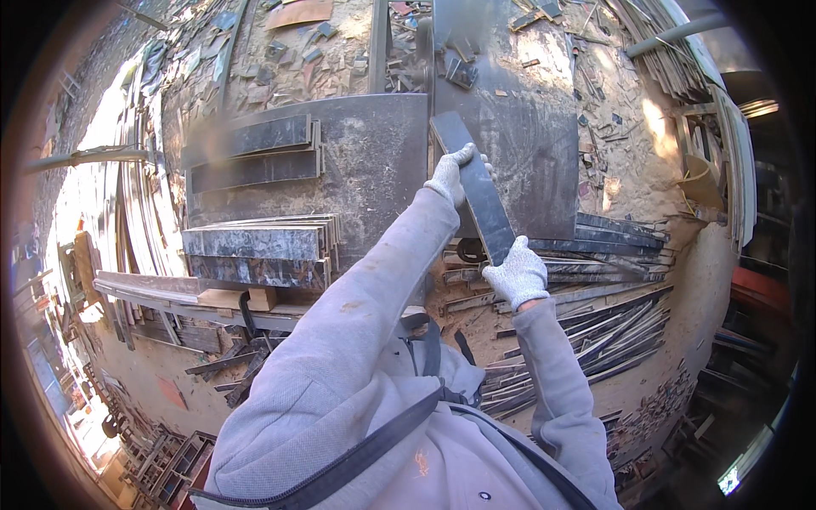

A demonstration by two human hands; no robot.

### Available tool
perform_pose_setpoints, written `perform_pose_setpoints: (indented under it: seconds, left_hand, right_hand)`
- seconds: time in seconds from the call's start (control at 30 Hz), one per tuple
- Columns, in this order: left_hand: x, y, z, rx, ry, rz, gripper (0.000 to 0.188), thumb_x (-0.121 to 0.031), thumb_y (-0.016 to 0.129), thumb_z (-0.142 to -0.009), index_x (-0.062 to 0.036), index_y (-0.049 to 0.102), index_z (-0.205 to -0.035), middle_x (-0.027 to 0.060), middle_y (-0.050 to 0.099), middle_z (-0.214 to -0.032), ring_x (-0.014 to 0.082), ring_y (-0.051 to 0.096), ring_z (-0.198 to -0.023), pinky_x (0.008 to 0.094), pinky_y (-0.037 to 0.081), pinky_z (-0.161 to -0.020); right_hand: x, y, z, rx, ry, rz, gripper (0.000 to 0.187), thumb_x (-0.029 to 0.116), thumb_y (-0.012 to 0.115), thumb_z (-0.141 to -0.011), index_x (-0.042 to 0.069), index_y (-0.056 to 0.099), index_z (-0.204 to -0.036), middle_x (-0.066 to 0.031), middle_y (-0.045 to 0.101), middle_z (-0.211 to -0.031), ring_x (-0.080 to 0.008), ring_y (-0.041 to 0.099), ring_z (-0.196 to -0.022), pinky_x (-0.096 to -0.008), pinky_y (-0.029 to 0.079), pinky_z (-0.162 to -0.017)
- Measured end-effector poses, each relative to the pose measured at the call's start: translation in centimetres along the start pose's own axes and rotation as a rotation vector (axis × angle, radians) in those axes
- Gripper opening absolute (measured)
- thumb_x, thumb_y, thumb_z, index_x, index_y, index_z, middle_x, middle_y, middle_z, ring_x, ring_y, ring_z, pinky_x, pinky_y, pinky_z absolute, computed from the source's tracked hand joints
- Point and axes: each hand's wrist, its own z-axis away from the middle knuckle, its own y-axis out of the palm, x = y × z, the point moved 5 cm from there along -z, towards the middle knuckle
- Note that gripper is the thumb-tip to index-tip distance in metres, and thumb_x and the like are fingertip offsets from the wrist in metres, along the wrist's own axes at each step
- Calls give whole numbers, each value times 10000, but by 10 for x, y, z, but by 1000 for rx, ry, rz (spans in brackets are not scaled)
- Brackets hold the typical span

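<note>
Both my hands wear pale knitted gloves and hold one dark, narrow board (483,191) at a slant above the table. My left hand (453,174) is closed around its upper middle part, thumb on the top face. At the board's near end, my right hand (519,274) grips the corner. Beneath is a dark, dusty table top (374,153), split by a gap running away from me. To the left lie stacked dark boards (255,170) of similar width, and nearer me stands another stack (255,242) with pale, scuffed edges.
Long dark strips (595,336) lie in piles to the right, close to my right forearm. A wooden rail with a block (262,298) runs along the left near side. Offcuts (297,64) litter the sandy ground beyond the table. Poles (676,36) reach in from the sides.
</note>
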Motion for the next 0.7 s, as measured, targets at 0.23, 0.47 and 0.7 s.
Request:
perform_pose_setpoints:
  seconds: [0.23, 0.47, 0.7]
  left_hand:
    - [-6, 2, -4, -7, -21, -16, 368, -332, 646, -1030, 15, 615, -1150, 190, 704, -999, 375, 704, -915, 573, 576, -912]
    - [-12, 0, -19, 35, 8, -24, 367, -342, 617, -1048, 9, 613, -1157, 192, 705, -1003, 378, 706, -922, 565, 579, -907]
    - [-17, 27, 8, -40, 103, -248, 366, -352, 680, -1015, -7, 624, -1124, 160, 718, -957, 327, 717, -846, 494, 600, -802]
  right_hand:
    - [6, -6, -5, 5, -1, -8, 750, 315, 803, -731, -68, 470, -1283, -295, 716, -1107, -424, 719, -1058, -479, 566, -927]
    - [9, -8, -10, 6, -3, -26, 754, 325, 809, -725, -70, 474, -1272, -297, 720, -1091, -428, 721, -1058, -479, 569, -930]
    - [-8, 7, -6, -67, -71, -199, 758, 364, 825, -691, -56, 505, -1235, -312, 712, -1078, -447, 705, -1059, -473, 565, -928]
